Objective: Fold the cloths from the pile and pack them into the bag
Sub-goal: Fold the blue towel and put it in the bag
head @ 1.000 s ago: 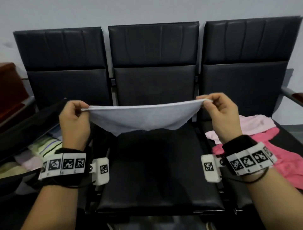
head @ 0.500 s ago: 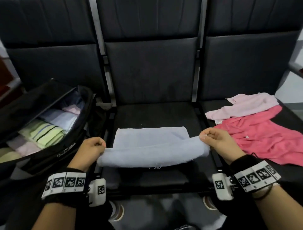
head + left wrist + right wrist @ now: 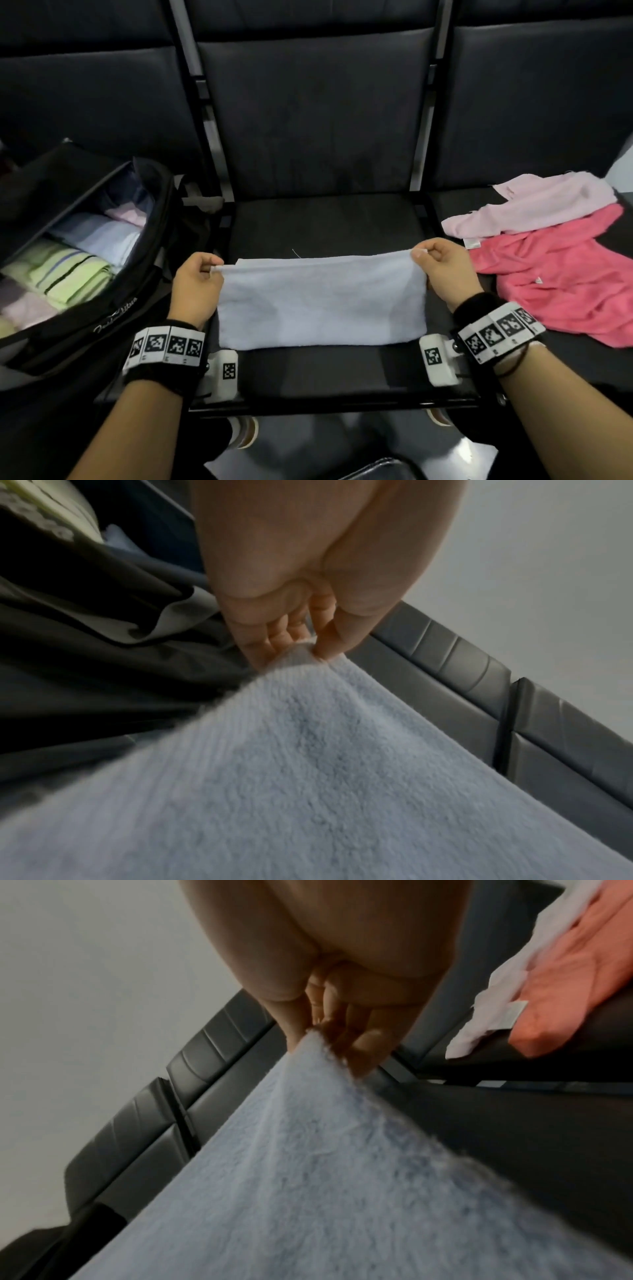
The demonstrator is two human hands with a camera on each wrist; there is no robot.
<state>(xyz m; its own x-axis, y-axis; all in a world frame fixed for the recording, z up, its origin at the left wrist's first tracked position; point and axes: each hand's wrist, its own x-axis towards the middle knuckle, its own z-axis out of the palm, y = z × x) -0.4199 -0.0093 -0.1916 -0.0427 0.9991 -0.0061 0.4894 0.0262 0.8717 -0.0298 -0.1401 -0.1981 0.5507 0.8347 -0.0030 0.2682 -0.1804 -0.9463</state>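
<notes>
A pale blue cloth (image 3: 322, 305) is shown folded double on the middle seat (image 3: 325, 222) of a row of black chairs, its folded edge toward 6 o'clock and its two free edges toward 12 o'clock. The far left corner of the upper layer is pinched between thumb and curled fingers of the left hand (image 3: 197, 284), which lies at the cloth's 9 o'clock side. The far right corner is pinched in the same manner by the right hand (image 3: 443, 270), at the cloth's 3 o'clock side. The top edge is held taut between the two hands and nearly level with the edge of the layer beneath, a thin strip of which is visible at 12 o'clock.

In the left wrist view, the corner of the cloth (image 3: 308, 764) is seen clamped between thumb and fingertips (image 3: 329, 642). In the right wrist view, the opposite corner of the cloth (image 3: 325, 1164) is gripped between thumb and fingertips (image 3: 363, 1047) likewise.

An open black bag (image 3: 113, 308) is seen on the seat at 9 o'clock from the cloth, just beside the left hand; folded cloths (image 3: 75, 267) in green, blue and pink are packed in it in a row. At 3 o'clock, on the neighbouring seat, a light pink cloth (image 3: 544, 202) is seen lying partly over a deep pink cloth (image 3: 561, 284), both unfolded and near the right hand.
</notes>
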